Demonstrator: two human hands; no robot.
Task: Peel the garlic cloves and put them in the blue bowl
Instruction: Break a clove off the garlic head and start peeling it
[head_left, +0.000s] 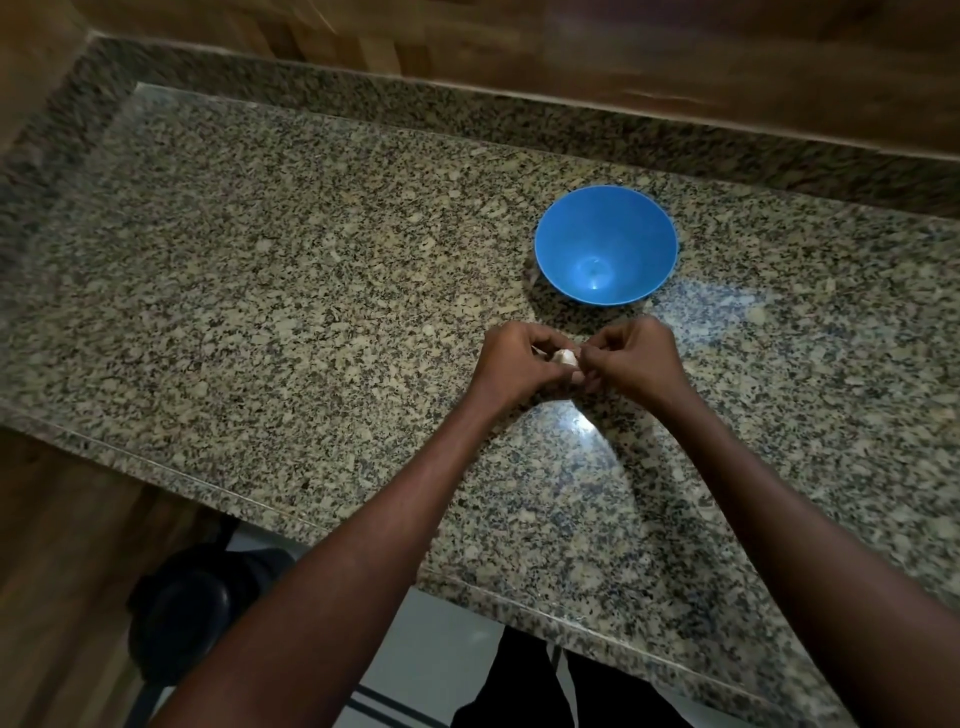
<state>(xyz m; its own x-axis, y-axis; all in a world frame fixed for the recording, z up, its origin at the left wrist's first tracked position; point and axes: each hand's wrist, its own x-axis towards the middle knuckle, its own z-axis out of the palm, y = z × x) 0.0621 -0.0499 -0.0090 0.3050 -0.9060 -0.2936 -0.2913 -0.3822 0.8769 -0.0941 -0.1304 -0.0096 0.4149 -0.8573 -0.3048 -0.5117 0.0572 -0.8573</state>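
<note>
A pale garlic clove sits pinched between both hands just above the granite counter. My left hand grips it from the left, fingers curled around it. My right hand pinches it from the right with fingertips closed on its skin. Most of the clove is hidden by my fingers. The blue bowl stands upright on the counter just beyond my hands, a little to the right; I see nothing inside it.
A raised granite backsplash and wood wall run along the far side. The counter's front edge runs diagonally below my forearms. A dark round object is on the floor at lower left.
</note>
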